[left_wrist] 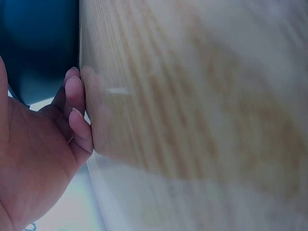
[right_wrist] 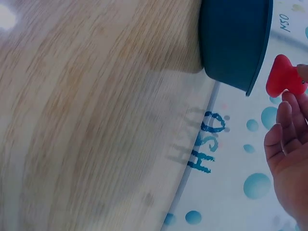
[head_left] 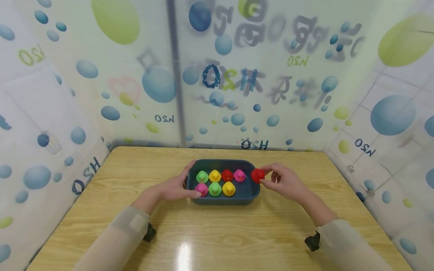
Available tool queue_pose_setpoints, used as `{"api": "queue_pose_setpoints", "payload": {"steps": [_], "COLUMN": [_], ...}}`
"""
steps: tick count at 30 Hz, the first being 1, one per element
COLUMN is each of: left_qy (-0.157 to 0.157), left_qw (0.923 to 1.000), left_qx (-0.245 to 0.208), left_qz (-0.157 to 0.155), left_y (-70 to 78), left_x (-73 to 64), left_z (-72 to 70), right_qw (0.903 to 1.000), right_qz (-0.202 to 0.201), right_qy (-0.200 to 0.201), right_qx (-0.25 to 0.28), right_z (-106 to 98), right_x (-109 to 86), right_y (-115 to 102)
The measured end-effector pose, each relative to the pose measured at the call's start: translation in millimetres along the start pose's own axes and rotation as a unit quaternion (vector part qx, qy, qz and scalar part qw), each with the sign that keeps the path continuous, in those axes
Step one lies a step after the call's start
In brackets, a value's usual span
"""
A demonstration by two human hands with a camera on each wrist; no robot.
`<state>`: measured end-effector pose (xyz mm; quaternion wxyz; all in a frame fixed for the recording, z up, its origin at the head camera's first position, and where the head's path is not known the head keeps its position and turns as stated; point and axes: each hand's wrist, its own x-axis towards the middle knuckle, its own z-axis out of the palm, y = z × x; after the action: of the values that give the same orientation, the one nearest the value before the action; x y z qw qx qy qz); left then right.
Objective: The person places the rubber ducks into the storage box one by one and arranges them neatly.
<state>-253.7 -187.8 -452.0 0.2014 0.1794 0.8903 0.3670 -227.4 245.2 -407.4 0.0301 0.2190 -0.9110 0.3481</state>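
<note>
A dark blue oblong tray [head_left: 246, 192] sits on the table with two rows of small rubber ducks inside. The back row runs green [head_left: 202, 177], yellow [head_left: 215, 175], red [head_left: 227, 175] and pink [head_left: 239, 175]. In front are a pink duck [head_left: 201, 189], a green duck [head_left: 215, 189] and a yellow duck [head_left: 228, 189]. My left hand [head_left: 173, 187] holds the tray's left end, thumb over the near rim beside the front pink duck. Between thumb and fingertips, my right hand [head_left: 286, 182] pinches another red duck [right_wrist: 283, 77], above rim height at the tray's right end.
The tray stands toward the back of a light wooden table [head_left: 223, 233]. Behind and at both sides hang pale curtains [head_left: 217, 128] printed with blue and green dots and lettering. A dark strap piece [head_left: 313, 241] shows under the right sleeve, another [head_left: 149, 232] under the left.
</note>
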Motion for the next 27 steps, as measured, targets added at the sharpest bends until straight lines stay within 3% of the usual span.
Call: {"api": "queue_pose_setpoints", "payload": {"steps": [8,17,27], "left_qy": [0.0,-0.001,-0.001], "left_qw": [1.0,1.0,1.0], "left_qx": [0.006,0.006,0.005], "left_qz": [0.001,0.003,0.006], "left_y": [-0.9,-1.1,-1.8], "left_x": [1.0,0.9,1.3], "left_z": [-0.5,-0.6,-0.1], "right_qw": [0.9983,0.9919,0.9833], "right_qz": [-0.016,-0.005,-0.023], "right_qy": [-0.052,-0.098,-0.124], "right_qx": [-0.021,-0.081,-0.131], "right_z": [13.3,23.9,31.7], "right_x": [8.2,19.7,30.0], "right_y": [-7.1,-12.8,-16.7]}}
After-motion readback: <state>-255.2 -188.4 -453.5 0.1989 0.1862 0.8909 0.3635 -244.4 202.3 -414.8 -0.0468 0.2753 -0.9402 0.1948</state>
